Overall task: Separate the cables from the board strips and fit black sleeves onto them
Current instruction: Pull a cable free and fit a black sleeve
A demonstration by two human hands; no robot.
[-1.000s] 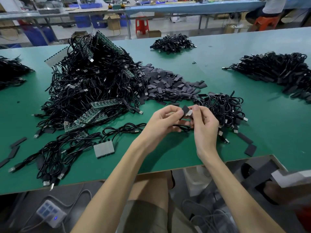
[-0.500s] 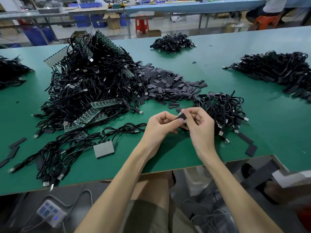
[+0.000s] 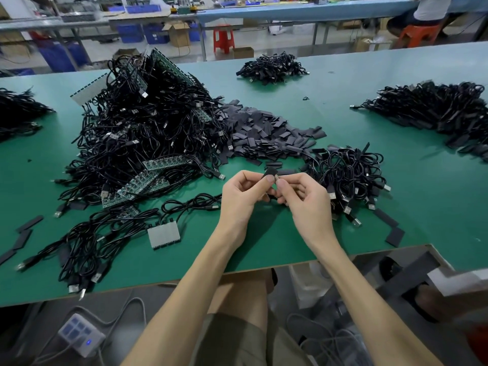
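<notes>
One sleeve (image 3: pixel 270 172) is pinched in the L hand (image 3: pixel 241 196), over the table's (image 3: pixel 264 249) near edge. The R hand (image 3: pixel 307 204) pinches a cable (image 3: pixel 272 198) end against it (plug mostly hidden). Nearby: 1 sleeve heap (image 3: pixel 264 136), 1 big pile (image 3: pixel 148 128) w/ green board strips (image 3: pixel 140 184), 1 smaller pile (image 3: pixel 348 178) by the R hand, and 3 far piles (image 3: pixel 272 67). Blue bins (image 3: pixel 155 33) stand beyond, contents unclear.

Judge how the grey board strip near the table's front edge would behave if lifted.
Probably stiff: the board strip lies flat with straight edges. Its attached cables look floppy, looping loosely, so they would likely trail and snag on neighbours.
</notes>
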